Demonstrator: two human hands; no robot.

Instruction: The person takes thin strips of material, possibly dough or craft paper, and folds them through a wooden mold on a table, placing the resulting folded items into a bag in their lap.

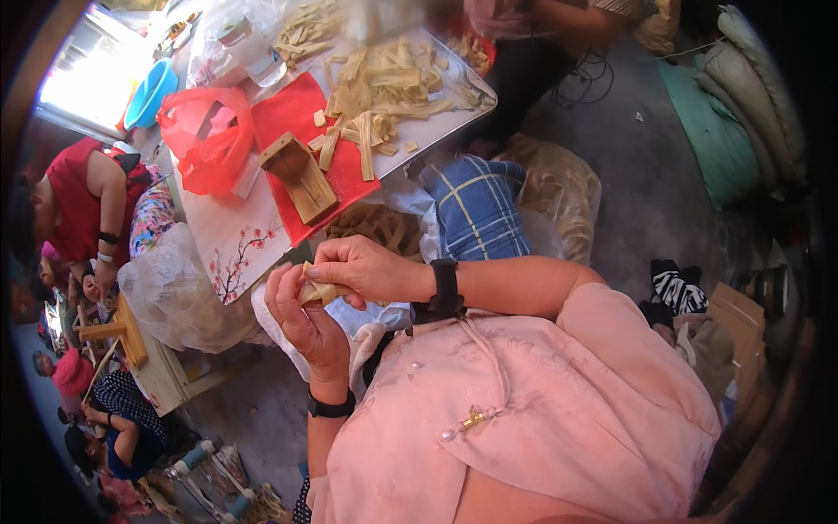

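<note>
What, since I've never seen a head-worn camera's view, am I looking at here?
There is no machine: these are a person's bare hands, seen from a wide fisheye camera on their own head, looking down. That is why edges curve and their pink top fills the lower part.

The left hand and right hand together hold a small, pale yellowish piece. Beyond them, the table bears a red sheet with a wooden block on it, a heap of pale strips and a red plastic bag.

Block [305,188] on mat [353,182], bag [205,148] to its left on my remote feed, strips [388,77] behind it, basin [150,94] beyond the bag
</note>
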